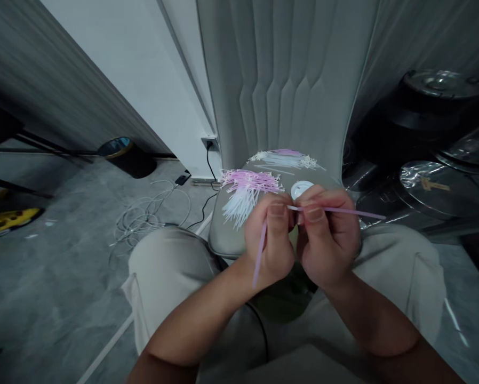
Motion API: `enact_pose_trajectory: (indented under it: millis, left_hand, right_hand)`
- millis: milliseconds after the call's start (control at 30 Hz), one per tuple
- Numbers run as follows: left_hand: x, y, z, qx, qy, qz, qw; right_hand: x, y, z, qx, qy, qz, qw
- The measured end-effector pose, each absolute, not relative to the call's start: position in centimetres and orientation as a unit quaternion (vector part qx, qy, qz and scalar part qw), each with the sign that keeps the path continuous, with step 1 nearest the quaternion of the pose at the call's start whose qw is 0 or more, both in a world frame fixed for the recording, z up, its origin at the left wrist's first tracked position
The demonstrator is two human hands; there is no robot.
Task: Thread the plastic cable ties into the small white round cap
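My left hand (272, 234) is closed, and a thin pink stick (259, 255) slants down from its grip. My right hand (328, 234) pinches another thin pink stick (357, 213) that points out to the right. Between the thumbs a short whitish tip (291, 207) shows; whether the two sticks join there I cannot tell. Both hands meet above the front of a grey chair seat (223, 237). Just behind them on the seat lie a pile of pink sticks with white ends (252, 180), a fan of white sticks (239, 205) and a round white lid-like disc (302, 189).
Another heap of white and pink sticks (285, 159) lies against the chair back (281, 80). My knees flank the seat. Coiled white cable (143, 213) and a black bin (128, 157) are on the floor to the left. Plastic-wrapped dark round items (435, 186) stand at the right.
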State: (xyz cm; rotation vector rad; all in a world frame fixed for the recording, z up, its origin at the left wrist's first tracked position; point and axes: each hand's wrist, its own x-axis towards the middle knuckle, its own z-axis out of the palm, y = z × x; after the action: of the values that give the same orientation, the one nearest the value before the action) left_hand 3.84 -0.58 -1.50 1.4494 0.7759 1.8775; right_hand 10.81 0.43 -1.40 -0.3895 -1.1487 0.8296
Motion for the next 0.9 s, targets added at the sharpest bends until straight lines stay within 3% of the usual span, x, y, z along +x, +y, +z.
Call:
enact_pose_trajectory:
  millis: [900]
  left_hand:
    - [3.83,-0.89,-1.22,0.583,0.322,0.695,0.269]
  right_hand:
    - [10.81,-0.36,-1.13,-0.2,-0.53,0.347,0.748]
